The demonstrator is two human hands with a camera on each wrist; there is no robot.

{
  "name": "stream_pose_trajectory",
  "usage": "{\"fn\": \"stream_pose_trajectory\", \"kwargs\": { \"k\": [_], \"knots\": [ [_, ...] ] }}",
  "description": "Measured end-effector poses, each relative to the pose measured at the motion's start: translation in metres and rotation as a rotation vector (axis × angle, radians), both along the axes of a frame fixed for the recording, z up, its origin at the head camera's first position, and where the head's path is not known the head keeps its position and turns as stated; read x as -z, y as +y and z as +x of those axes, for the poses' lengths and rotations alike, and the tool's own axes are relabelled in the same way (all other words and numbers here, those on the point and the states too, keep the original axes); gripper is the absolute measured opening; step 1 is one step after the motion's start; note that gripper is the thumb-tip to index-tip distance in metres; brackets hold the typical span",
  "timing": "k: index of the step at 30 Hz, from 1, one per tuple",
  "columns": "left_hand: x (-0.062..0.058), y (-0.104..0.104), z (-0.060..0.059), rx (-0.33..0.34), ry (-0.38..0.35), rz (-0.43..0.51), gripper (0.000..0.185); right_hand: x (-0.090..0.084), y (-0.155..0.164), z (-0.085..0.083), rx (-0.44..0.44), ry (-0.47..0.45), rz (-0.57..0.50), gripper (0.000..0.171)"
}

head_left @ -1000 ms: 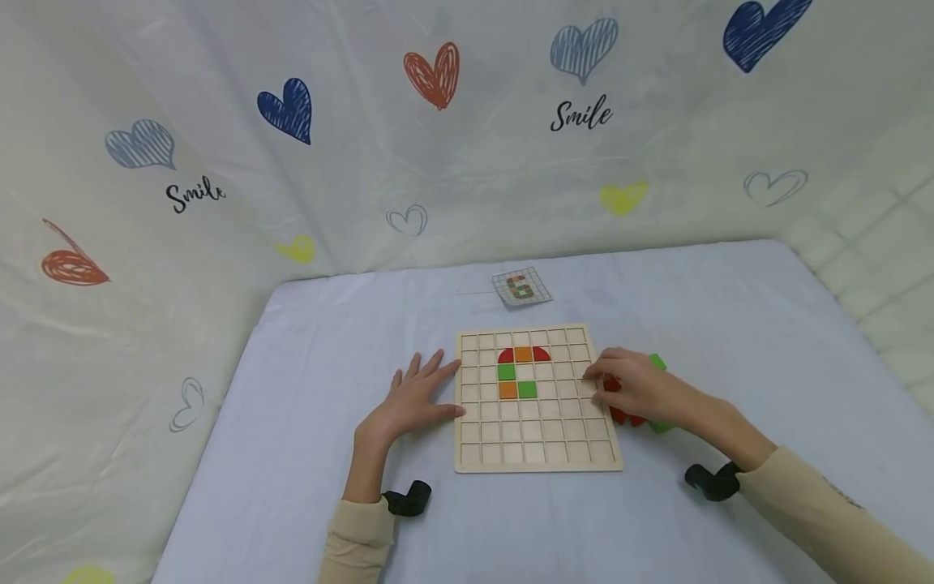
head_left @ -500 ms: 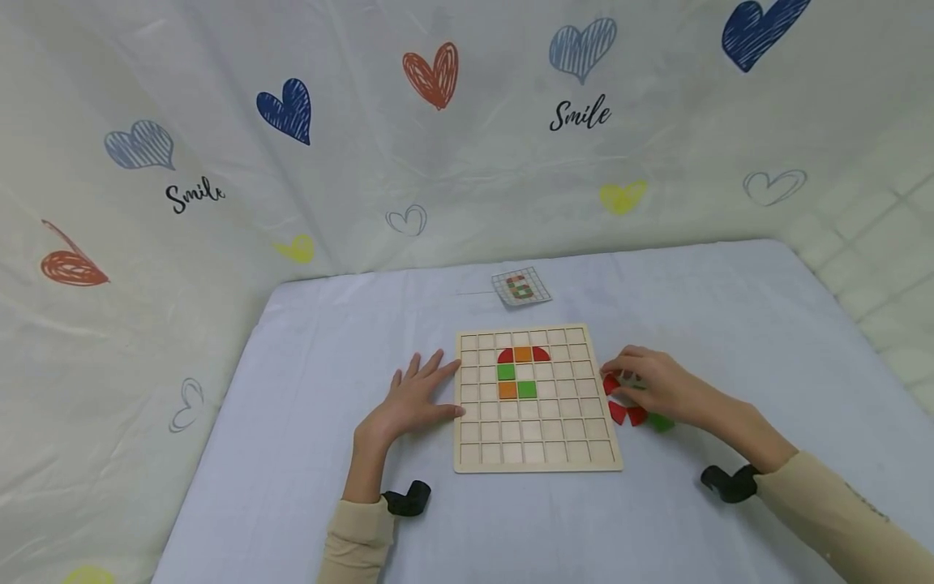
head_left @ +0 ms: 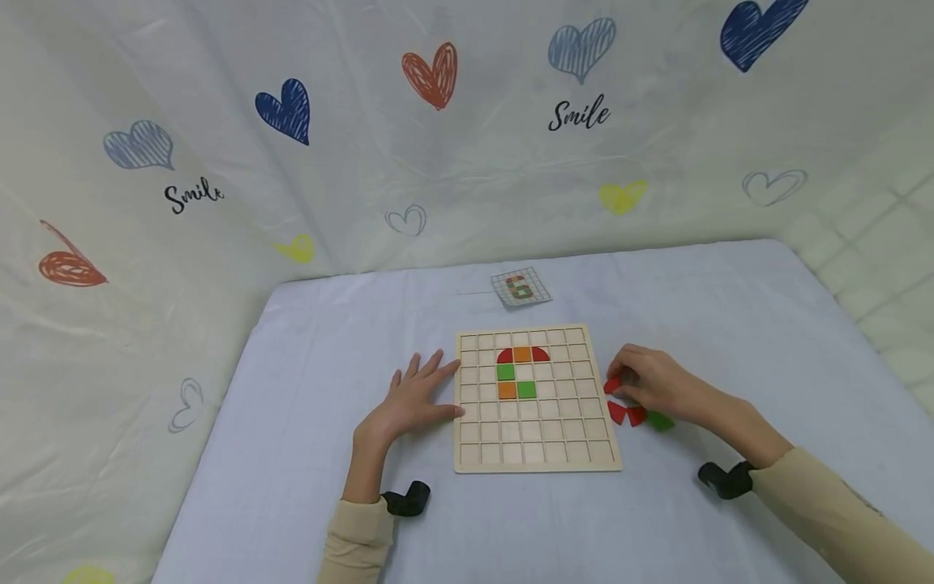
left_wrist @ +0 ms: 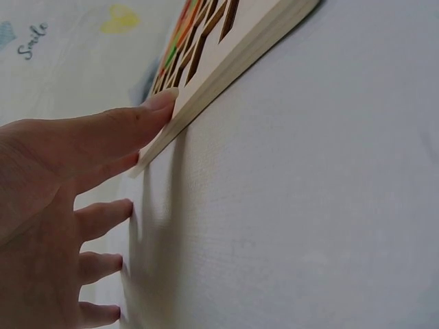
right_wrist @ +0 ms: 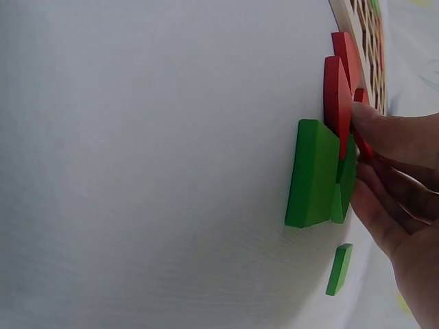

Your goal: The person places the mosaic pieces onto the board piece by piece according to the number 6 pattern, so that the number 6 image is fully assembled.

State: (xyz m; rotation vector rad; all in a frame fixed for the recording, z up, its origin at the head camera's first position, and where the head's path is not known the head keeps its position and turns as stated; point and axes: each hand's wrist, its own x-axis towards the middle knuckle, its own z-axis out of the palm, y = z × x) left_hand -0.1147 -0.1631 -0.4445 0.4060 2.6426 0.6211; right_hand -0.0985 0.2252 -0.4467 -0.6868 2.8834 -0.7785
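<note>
A square wooden grid board [head_left: 538,462] lies on the table, with red, orange and green tiles [head_left: 522,354] set in several of its cells. My left hand [head_left: 410,401] is spread at the board's left side, thumb and index fingertip touching its edge; the left wrist view shows the thumb [left_wrist: 161,99] on the frame. Just right of the board, my right hand [head_left: 653,380] pinches a red quarter-round tile [right_wrist: 362,130] between thumb and fingers. Two more red tiles [head_left: 626,414] and a green tile [head_left: 660,421] lie below that hand. Its palm hides part of the pile in the head view.
A small card [head_left: 521,287] printed with a coloured grid pattern lies behind the board. In the right wrist view, a thick green block [right_wrist: 312,175] lies among the loose tiles, and a thin green tile [right_wrist: 339,269] sits apart from them. A printed curtain hangs behind the table.
My right hand has drawn back rightward from the board's edge to the loose pieces, and its fingers have come down and closed on a red tile. The left hand stays put.
</note>
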Motion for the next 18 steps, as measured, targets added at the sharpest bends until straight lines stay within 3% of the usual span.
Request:
{"fn": "stream_pose_trajectory", "kwargs": {
  "k": [18],
  "knots": [
    [-0.0014, 0.0000, 0.0003, -0.003, -0.004, 0.002, 0.078, -0.0014, -0.0008, -0.0033, -0.029, 0.109, -0.061, 0.025]
  ]
}}
